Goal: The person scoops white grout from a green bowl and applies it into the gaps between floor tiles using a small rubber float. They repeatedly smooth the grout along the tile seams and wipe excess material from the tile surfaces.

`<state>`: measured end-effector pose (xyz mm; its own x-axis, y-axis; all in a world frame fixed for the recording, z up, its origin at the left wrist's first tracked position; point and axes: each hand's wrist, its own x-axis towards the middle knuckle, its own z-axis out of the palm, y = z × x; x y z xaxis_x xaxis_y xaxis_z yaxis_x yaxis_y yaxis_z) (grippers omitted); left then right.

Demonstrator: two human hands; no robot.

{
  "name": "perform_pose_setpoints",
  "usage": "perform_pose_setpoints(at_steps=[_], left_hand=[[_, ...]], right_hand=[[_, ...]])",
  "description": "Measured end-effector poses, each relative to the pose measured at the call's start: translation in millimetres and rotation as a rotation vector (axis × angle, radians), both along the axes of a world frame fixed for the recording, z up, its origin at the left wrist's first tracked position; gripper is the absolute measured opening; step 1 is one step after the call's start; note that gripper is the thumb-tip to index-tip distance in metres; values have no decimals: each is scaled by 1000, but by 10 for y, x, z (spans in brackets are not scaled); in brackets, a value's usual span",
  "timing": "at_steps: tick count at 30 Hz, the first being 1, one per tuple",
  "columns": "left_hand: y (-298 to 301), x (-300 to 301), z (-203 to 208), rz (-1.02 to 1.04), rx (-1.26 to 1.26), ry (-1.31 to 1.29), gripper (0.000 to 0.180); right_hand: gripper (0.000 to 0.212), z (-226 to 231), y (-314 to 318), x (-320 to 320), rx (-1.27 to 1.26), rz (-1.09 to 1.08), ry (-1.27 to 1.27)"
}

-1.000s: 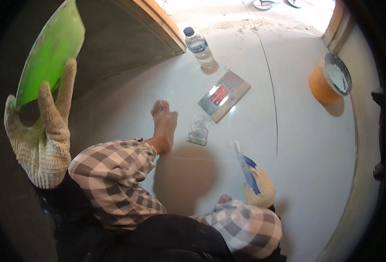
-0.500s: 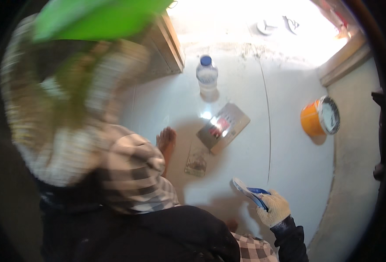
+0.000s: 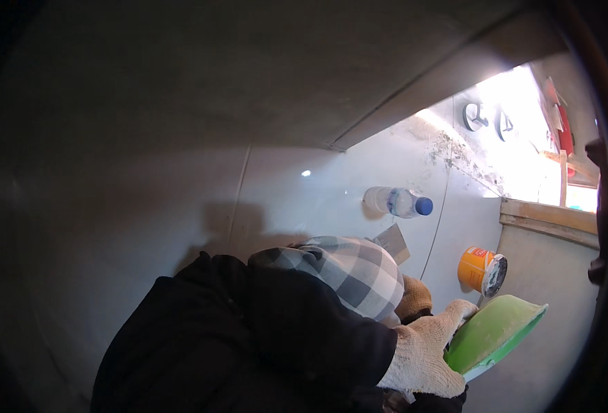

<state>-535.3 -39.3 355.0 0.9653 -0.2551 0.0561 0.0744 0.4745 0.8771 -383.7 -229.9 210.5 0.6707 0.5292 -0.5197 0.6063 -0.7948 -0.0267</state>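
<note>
My left hand (image 3: pixel 421 354), in a cream knit glove, grips a green plastic bowl (image 3: pixel 493 337) by its side, thumb toward the far edge. The bowl is tilted on its side, its opening turned to the right; what it holds inside is hidden. Beyond my left wrist and beside the checked cloth over my knee (image 3: pixel 359 272) is a shaded tan glove, seemingly my right hand (image 3: pixel 416 296). Its fingers and anything in them cannot be made out. An orange bucket (image 3: pixel 475 268) with whitish residue at its mouth stands just beyond the bowl.
On the pale tiled floor are a bottle with a blue cap (image 3: pixel 397 201) and a flat metal plate (image 3: pixel 392 243), partly covered by my knee. A wall with a wooden sill (image 3: pixel 548 217) bounds the right. Sandals (image 3: pixel 475 117) lie in the bright doorway.
My left hand has brought the green bowl from upper left to lower right. The view has turned. The blue-and-white item my right hand held is out of sight.
</note>
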Motion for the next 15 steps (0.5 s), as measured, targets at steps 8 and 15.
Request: perform_pose_setpoints(at_steps=[8,15], left_hand=[[343,-814,19,123,-202,109,87],[895,-1040,137,350,-397,182,87]], right_hand=[[38,127,768,-676,202,239,18],[35,-102,1665,-342,601,508,-554]])
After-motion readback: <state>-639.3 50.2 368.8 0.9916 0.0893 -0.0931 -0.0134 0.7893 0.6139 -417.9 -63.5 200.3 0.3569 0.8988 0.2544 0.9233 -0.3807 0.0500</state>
